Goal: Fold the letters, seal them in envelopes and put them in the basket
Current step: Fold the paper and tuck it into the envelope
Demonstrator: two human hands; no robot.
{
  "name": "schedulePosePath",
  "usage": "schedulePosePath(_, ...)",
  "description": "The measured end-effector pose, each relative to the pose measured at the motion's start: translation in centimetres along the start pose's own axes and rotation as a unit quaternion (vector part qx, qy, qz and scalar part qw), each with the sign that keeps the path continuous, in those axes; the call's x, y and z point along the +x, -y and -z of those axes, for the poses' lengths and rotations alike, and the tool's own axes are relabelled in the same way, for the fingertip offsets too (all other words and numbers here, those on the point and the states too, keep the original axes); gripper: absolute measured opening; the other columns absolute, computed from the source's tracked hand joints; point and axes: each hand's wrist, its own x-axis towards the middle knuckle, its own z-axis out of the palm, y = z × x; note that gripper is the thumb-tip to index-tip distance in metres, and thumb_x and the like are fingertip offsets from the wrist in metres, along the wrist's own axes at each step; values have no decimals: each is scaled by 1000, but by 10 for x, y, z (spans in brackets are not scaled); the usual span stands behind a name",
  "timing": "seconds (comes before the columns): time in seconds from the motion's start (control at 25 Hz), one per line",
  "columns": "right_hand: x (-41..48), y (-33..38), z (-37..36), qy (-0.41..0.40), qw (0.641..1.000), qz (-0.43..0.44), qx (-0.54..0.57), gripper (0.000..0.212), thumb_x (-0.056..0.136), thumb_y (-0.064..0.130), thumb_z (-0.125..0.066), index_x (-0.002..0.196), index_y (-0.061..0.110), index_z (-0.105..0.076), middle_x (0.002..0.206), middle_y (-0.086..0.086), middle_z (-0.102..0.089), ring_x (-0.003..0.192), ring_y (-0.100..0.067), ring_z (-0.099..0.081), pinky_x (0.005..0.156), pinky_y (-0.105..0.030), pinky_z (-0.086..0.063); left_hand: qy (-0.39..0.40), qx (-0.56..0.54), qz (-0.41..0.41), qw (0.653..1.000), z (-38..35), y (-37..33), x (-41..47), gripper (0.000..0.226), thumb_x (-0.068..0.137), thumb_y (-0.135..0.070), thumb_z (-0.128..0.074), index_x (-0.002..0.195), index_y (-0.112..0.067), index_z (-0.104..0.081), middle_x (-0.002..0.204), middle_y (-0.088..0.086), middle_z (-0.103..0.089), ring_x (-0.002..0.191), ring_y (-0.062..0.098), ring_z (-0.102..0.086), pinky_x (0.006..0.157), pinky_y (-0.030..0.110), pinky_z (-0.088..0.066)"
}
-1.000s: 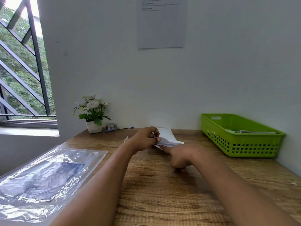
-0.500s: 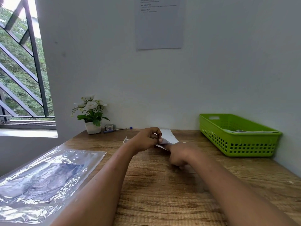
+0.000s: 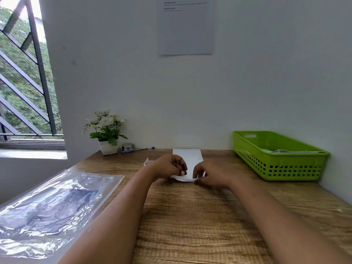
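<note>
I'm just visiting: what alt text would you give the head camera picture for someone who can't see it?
Two bare arms reach over a wooden table, the left hand and right hand holding the near edge of a white paper. A green basket with flat papers inside stands at right; a clear plastic sleeve lies at left.

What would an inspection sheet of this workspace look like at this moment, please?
Surface: wooden table, wood grain showing.
Job's things: white letter lying on the table; green basket at right, papers inside.
Clutter: plastic bag, flower pot, tape roll, pen.
Grips: left hand and right hand both hold the letter's near edge.
Cables: nothing seen.
Surroundings: printed sheet on the wall, barred window at left.
</note>
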Motion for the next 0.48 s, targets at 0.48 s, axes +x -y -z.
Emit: schedulePosePath(0.48,6,-15,-9,-29,999,-1,42,5,90,27,-57,89,31,-60,82,12,-53,65,-4,-49,54,-19,-33,62,135,29,989,-1,-3,1,19,85,-34,-66,99,-22,-69,90,-14,-60,89,4,-50,83,26,-36)
